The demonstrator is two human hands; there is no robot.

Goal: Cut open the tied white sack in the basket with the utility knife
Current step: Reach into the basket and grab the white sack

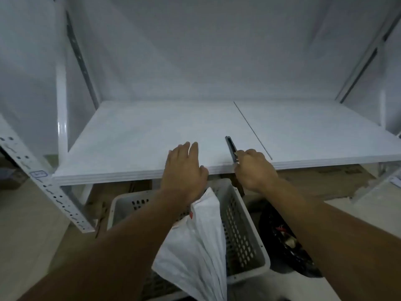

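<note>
A white woven sack (195,242) with a small red mark stands in a grey perforated plastic basket (240,233) on the floor below me, its gathered top pointing up toward the shelf edge. My right hand (255,169) is closed around the handle of a dark utility knife (231,148), whose front end lies on the white shelf (134,135) and points away from me. My left hand (184,170) hovers flat over the shelf's front edge, fingers extended and holding nothing, just above the sack's top.
The shelf has a thin seam (251,129) running front to back on its right half. White slotted rack posts (50,187) stand at the left. A dark bag (286,240) with scraps lies on the floor right of the basket. Cardboard (325,181) lies under the shelf.
</note>
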